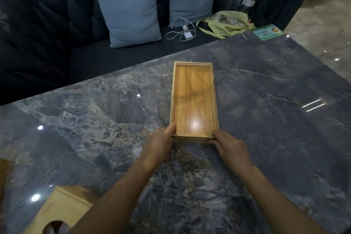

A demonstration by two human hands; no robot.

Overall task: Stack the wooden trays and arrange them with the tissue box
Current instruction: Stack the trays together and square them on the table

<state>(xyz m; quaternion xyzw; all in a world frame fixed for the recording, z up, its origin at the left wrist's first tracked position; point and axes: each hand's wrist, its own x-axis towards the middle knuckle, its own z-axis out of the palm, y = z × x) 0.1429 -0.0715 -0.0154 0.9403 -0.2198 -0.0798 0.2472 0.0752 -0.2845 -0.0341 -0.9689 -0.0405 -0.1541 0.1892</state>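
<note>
A long wooden tray (193,97) lies on the grey marble table (275,119), its short end towards me. Under its near edge a second wooden rim shows, so it rests on another tray. My left hand (159,144) grips the near left corner, thumb on the rim. My right hand (230,147) holds the near right corner, fingers against the end wall. A light wooden tissue box (62,213) with an oval opening sits at the bottom left, partly behind my left forearm.
A dark sofa (47,34) runs along the table's far edge, with two blue cushions (131,13), a white charger and cable (182,32) and a yellow-green bag (226,24). A green card (267,32) lies at the far right table corner. A brown edge shows at far left.
</note>
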